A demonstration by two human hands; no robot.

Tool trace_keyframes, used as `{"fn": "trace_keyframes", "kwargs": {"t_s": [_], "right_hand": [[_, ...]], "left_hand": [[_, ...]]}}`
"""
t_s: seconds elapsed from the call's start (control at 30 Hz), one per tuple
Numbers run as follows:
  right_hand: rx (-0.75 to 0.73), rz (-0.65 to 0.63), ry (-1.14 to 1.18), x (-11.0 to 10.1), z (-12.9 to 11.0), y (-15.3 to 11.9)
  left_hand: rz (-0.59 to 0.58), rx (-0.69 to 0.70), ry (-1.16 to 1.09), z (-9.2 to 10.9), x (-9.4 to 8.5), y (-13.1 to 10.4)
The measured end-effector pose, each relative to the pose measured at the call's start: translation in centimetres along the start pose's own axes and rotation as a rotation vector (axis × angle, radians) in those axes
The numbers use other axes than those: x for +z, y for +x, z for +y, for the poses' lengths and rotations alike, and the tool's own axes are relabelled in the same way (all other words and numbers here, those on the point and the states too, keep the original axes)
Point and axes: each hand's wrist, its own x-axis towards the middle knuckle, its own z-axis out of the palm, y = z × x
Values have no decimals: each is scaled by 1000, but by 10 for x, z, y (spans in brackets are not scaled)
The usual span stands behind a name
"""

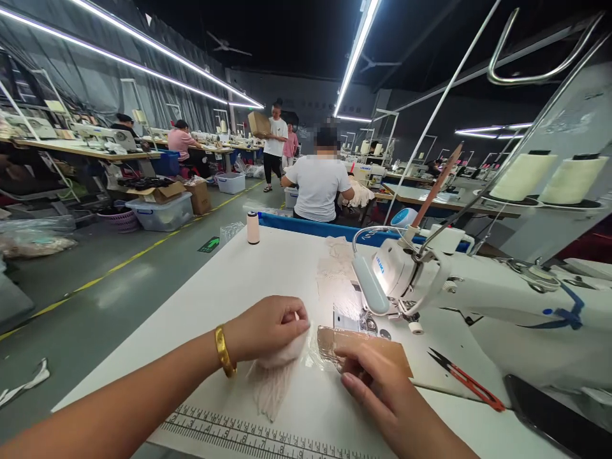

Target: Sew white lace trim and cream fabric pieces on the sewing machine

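Along the near edge of a white tabletop (224,287) runs a ruler (248,438). Past it, limp pale fabric (275,389) trails from the left hand (272,331), its fingers closed in a pinch. The right hand (377,376) curls loose fingers over a brown card (385,350); whether they grip is unclear. A sideways sweep could knock the red-handled snips (471,382); a hard tug could stretch the fabric. Beyond stands a sewing machine (396,274).

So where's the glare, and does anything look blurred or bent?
In the head view, bright ceiling tubes stand out against a dark ceiling; a glow whitens the pale fabric by the sewing machine; highlights glint near the right hand; a pixelated patch hides the seated co-worker's head; the thread cones lean outward, probably wide-lens distortion.
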Motion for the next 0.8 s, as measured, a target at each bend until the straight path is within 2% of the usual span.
{"fn": "trace_keyframes", "kwargs": {"t_s": [0.07,0.1,0.13,0.23,0.33,0.4,0.5,0.57,0.7,0.73,0.8], "right_hand": [[121,-27,172,2,-10,11],[166,-21,208,3,-13,15],[195,-10,210,3,-13,19],[193,36,88,3,-12,23],[113,62,20,6,-10,22],[98,69,18,8,-9,23],[127,89,56,7,-7,28],[145,110,92,5,-6,31],[190,159,107,4,-2,34],[197,166,109,4,-1,35],[222,163,142,5,2,35]], "left_hand": [[-69,-3,-259,8,2,6],[-58,2,-291,8,3,8],[-21,10,-244,6,3,9],[98,72,125,-11,3,5],[118,154,369,-31,6,-3],[78,124,392,-39,9,-5],[55,16,324,-39,7,-3],[61,16,256,-37,1,-1],[-23,-14,152,-40,-17,2],[-8,-47,187,-42,-21,2],[135,-53,329,-45,-24,2]]}}
